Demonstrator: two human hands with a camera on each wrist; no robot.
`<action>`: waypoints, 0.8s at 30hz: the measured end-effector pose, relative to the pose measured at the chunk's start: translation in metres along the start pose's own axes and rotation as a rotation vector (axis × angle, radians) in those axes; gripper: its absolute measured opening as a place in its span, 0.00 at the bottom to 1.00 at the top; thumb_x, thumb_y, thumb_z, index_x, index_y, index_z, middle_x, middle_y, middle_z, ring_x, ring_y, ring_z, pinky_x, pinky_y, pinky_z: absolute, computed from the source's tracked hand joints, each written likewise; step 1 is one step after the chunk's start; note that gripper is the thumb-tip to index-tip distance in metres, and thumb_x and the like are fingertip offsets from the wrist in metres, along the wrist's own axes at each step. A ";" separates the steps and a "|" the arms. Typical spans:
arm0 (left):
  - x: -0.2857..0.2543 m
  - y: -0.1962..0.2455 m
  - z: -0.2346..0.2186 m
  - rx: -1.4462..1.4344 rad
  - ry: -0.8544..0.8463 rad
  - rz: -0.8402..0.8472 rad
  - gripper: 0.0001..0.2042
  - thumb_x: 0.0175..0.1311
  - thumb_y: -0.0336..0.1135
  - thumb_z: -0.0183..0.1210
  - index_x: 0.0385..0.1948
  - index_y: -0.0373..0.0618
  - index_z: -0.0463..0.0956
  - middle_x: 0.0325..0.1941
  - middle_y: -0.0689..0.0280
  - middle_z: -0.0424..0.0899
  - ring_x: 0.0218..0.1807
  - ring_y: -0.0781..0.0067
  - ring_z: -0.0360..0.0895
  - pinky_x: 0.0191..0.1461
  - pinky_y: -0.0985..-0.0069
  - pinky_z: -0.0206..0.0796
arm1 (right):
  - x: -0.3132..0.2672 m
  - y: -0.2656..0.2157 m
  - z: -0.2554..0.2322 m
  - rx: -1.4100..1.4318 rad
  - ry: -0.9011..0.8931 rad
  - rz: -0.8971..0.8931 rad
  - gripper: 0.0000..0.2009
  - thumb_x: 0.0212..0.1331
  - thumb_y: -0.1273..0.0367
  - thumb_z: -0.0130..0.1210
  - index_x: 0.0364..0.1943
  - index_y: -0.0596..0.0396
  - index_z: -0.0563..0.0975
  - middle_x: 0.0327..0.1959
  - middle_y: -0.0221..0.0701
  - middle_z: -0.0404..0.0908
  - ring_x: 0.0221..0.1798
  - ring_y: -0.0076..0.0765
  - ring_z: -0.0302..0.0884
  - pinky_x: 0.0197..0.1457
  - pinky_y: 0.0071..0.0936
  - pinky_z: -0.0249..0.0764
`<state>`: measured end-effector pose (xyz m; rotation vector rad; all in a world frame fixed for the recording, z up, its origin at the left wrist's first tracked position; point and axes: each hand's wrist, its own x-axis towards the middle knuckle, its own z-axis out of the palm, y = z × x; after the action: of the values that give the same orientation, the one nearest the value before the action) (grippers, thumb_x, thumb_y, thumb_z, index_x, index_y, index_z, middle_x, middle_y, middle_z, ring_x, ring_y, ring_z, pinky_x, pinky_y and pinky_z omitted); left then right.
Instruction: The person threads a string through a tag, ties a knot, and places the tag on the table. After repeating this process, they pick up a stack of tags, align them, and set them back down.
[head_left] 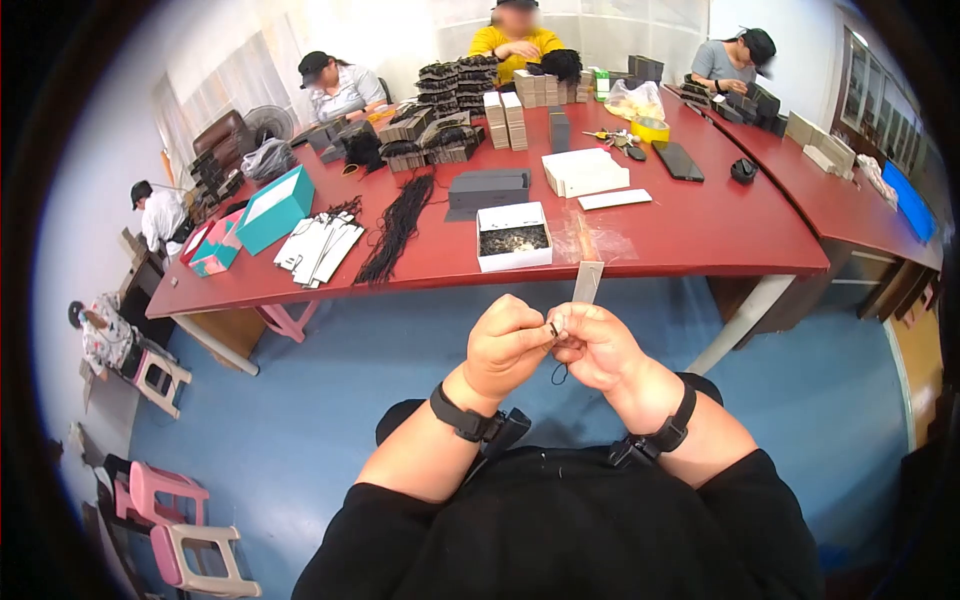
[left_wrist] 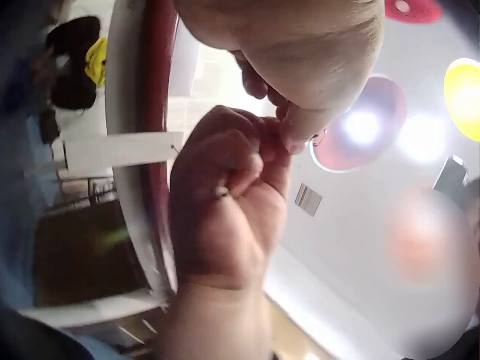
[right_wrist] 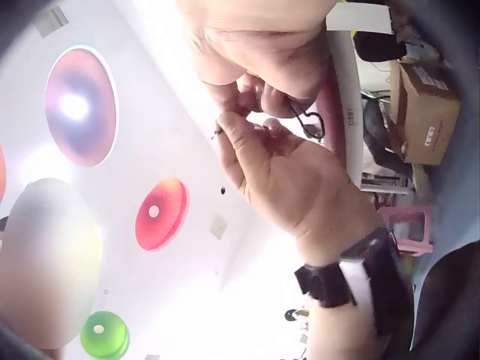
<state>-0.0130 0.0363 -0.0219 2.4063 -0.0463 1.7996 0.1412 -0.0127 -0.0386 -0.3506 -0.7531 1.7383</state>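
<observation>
Black cord [right_wrist: 322,126]: thin, a loop dangling at your fingers, nearer you than the white box [head_left: 514,262].
Left hand [head_left: 500,350]: your grip pinches the cord, fingers curled.
Right hand [head_left: 602,348]: your grip pinches it too, the 2 sets of fingertips close together.
Handling: likely light, limp and easily tangled; its slipperiness you cannot tell.
Hold: best taken in your fingertips beside the pinched stretch, clear of the loop.

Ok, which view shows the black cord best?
The right wrist view: the black cord curls large there. The head view shows just a tiny loop; the left wrist view, at most a faint dark trace.
</observation>
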 end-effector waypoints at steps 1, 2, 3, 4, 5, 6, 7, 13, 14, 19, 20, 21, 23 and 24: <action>-0.002 0.004 0.001 -0.107 0.028 -0.157 0.10 0.43 0.18 0.66 0.23 0.43 0.75 0.25 0.67 0.73 0.26 0.73 0.68 0.28 0.76 0.62 | 0.000 -0.002 0.002 -0.031 -0.030 -0.003 0.04 0.58 0.70 0.55 0.32 0.57 0.77 0.28 0.24 0.74 0.26 0.15 0.64 0.24 0.12 0.56; -0.006 0.009 0.003 -0.213 0.054 -0.320 0.10 0.43 0.17 0.65 0.22 0.43 0.75 0.26 0.67 0.74 0.28 0.74 0.69 0.29 0.77 0.62 | -0.002 -0.003 0.006 -0.060 -0.058 -0.003 0.04 0.58 0.71 0.55 0.30 0.57 0.77 0.28 0.24 0.74 0.26 0.15 0.65 0.24 0.13 0.58; -0.013 0.015 0.011 -0.457 0.142 -0.532 0.07 0.50 0.18 0.62 0.25 0.42 0.74 0.32 0.65 0.75 0.32 0.76 0.70 0.35 0.78 0.64 | -0.004 -0.001 0.012 -0.047 -0.051 -0.009 0.04 0.58 0.71 0.55 0.30 0.57 0.77 0.28 0.24 0.74 0.26 0.15 0.65 0.24 0.13 0.58; -0.016 0.018 0.017 -0.458 0.132 -0.540 0.07 0.50 0.18 0.62 0.25 0.42 0.74 0.32 0.65 0.75 0.32 0.76 0.70 0.35 0.78 0.64 | -0.004 0.002 0.020 -0.223 0.024 -0.192 0.04 0.58 0.71 0.55 0.30 0.57 0.76 0.28 0.25 0.74 0.26 0.16 0.65 0.25 0.14 0.60; -0.012 0.024 0.022 -0.805 0.282 -0.774 0.06 0.53 0.20 0.60 0.27 0.42 0.73 0.35 0.65 0.76 0.34 0.76 0.70 0.38 0.78 0.64 | -0.006 0.004 0.026 -0.401 0.102 -0.371 0.04 0.59 0.72 0.55 0.29 0.58 0.76 0.28 0.25 0.73 0.26 0.16 0.66 0.25 0.15 0.61; -0.012 0.029 0.025 -1.152 0.444 -1.006 0.04 0.56 0.22 0.58 0.29 0.41 0.73 0.37 0.64 0.76 0.37 0.76 0.71 0.42 0.78 0.64 | -0.009 0.006 0.026 -0.392 0.110 -0.368 0.04 0.59 0.72 0.55 0.29 0.58 0.76 0.28 0.25 0.73 0.26 0.16 0.66 0.25 0.15 0.61; -0.014 0.027 0.024 -1.183 0.384 -1.006 0.02 0.60 0.25 0.55 0.32 0.40 0.71 0.39 0.63 0.76 0.38 0.75 0.71 0.45 0.76 0.64 | -0.012 0.008 0.025 -0.730 0.192 -0.581 0.04 0.58 0.73 0.55 0.29 0.59 0.76 0.28 0.26 0.73 0.26 0.17 0.66 0.26 0.16 0.63; -0.002 0.031 0.003 -0.877 0.134 -0.793 0.05 0.58 0.20 0.55 0.33 0.39 0.72 0.39 0.62 0.76 0.40 0.76 0.72 0.46 0.78 0.65 | -0.028 -0.013 0.039 -1.326 0.169 -0.884 0.02 0.52 0.76 0.59 0.28 0.58 0.77 0.25 0.31 0.72 0.24 0.27 0.69 0.28 0.22 0.66; 0.003 0.035 -0.001 -0.788 0.074 -0.724 0.05 0.58 0.19 0.56 0.33 0.39 0.73 0.39 0.61 0.76 0.40 0.76 0.72 0.46 0.78 0.66 | -0.030 -0.016 0.041 -1.376 0.108 -0.905 0.03 0.50 0.77 0.60 0.27 0.57 0.77 0.24 0.31 0.73 0.25 0.29 0.70 0.28 0.23 0.67; 0.024 0.043 -0.024 -0.263 -0.181 -0.315 0.09 0.45 0.16 0.60 0.27 0.42 0.76 0.30 0.64 0.79 0.31 0.65 0.76 0.36 0.74 0.68 | -0.039 -0.032 0.050 -1.434 -0.072 -0.797 0.03 0.46 0.76 0.62 0.25 0.56 0.78 0.22 0.31 0.75 0.26 0.34 0.73 0.29 0.27 0.69; 0.025 0.043 -0.026 -0.261 -0.177 -0.325 0.09 0.45 0.16 0.60 0.27 0.42 0.76 0.30 0.64 0.79 0.31 0.65 0.76 0.36 0.74 0.68 | -0.042 -0.035 0.053 -1.443 -0.127 -0.741 0.04 0.45 0.76 0.62 0.25 0.56 0.78 0.22 0.31 0.75 0.26 0.34 0.73 0.29 0.27 0.69; 0.026 0.044 -0.028 -0.227 -0.208 -0.237 0.10 0.44 0.17 0.62 0.27 0.42 0.76 0.30 0.64 0.79 0.31 0.66 0.76 0.35 0.74 0.68 | -0.044 -0.038 0.055 -1.450 -0.180 -0.685 0.04 0.45 0.75 0.62 0.25 0.55 0.78 0.22 0.31 0.75 0.26 0.34 0.73 0.29 0.28 0.69; 0.026 0.047 -0.030 -0.196 -0.238 -0.158 0.11 0.42 0.17 0.64 0.28 0.42 0.76 0.30 0.64 0.79 0.30 0.67 0.77 0.34 0.75 0.67 | -0.048 -0.043 0.057 -1.423 -0.223 -0.604 0.04 0.45 0.75 0.62 0.25 0.55 0.79 0.22 0.31 0.75 0.27 0.34 0.74 0.29 0.28 0.69; 0.027 0.047 -0.030 -0.209 -0.260 -0.142 0.11 0.41 0.18 0.64 0.28 0.42 0.76 0.30 0.64 0.79 0.30 0.66 0.76 0.33 0.74 0.67 | -0.048 -0.045 0.058 -1.401 -0.265 -0.536 0.04 0.45 0.75 0.62 0.25 0.55 0.79 0.22 0.31 0.75 0.27 0.34 0.74 0.29 0.28 0.69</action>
<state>-0.0388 -0.0050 0.0162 2.4080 -0.0829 1.3430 0.1558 -0.0692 0.0267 -0.7472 -1.9876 0.5210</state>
